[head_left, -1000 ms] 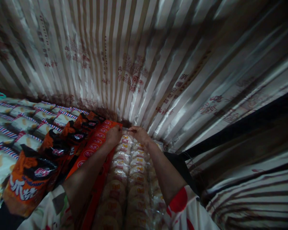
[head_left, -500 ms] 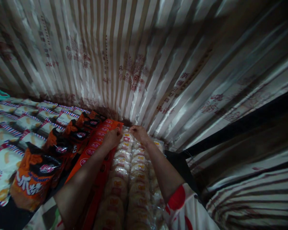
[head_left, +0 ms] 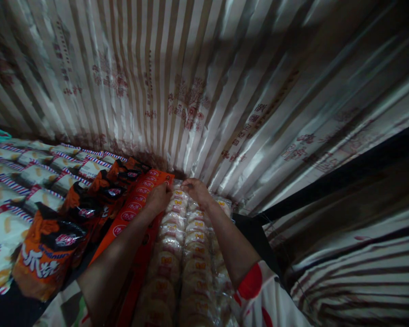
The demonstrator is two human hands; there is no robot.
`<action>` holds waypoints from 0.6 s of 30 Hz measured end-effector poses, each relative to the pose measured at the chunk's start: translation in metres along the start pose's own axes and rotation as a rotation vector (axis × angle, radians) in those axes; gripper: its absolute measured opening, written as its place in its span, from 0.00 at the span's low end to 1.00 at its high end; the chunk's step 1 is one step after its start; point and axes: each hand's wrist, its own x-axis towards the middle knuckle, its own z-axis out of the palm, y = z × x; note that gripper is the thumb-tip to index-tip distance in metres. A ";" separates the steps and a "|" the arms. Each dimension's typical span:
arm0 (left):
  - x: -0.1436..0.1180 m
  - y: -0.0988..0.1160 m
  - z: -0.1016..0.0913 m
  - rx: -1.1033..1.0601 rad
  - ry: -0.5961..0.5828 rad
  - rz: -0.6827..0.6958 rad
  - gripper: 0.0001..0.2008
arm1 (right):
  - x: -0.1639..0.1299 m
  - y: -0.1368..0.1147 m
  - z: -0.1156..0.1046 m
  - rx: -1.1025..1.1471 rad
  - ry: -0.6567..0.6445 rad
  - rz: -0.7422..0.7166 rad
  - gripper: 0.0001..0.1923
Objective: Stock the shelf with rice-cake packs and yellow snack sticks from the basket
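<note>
Nearest the viewer, two bare forearms extend forward over a display surface packed with snack goods; a white sleeve (head_left: 262,295) with red patches covers the right upper arm. Beneath and between the forearms lie rows of round rice crackers (head_left: 177,259) in clear wrappers, stacked in columns that run from the near edge of the display to its far edge.

Along the left side of the cracker rows lies a long orange-red pack (head_left: 136,206) printed with a line of oval logos. It touches the crackers along its length. Left of it stand orange-and-black bags (head_left: 51,245), arranged in a line. Beyond those, toward the far left corner, lie white bags with red-and-blue striped edges (head_left: 37,175).

At the far end of the cracker rows, the left hand (head_left: 159,196) rests on the boundary between the orange-red pack and the crackers. Its fingers are curled down and pressed together against the pack's far end. The right hand (head_left: 197,188) sits just beside it, fingers bent and closed on the clear wrapper of the farthest crackers. The fingertips of both hands nearly meet.

Behind the display hangs a striped, glossy plastic sheet (head_left: 197,91) with faded red print, rising from the far edge.
</note>
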 end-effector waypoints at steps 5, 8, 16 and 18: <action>-0.001 0.007 -0.001 0.034 0.011 -0.017 0.06 | -0.002 0.000 -0.001 -0.018 0.065 -0.035 0.06; -0.003 0.010 -0.002 0.032 0.016 -0.023 0.07 | -0.009 0.000 -0.007 -0.035 0.150 -0.129 0.05; -0.004 0.013 0.001 0.003 0.032 -0.043 0.07 | -0.034 -0.001 -0.017 -0.249 0.023 -0.205 0.05; -0.005 0.014 0.000 -0.001 0.031 -0.058 0.07 | -0.037 -0.006 -0.016 -0.292 0.012 -0.160 0.04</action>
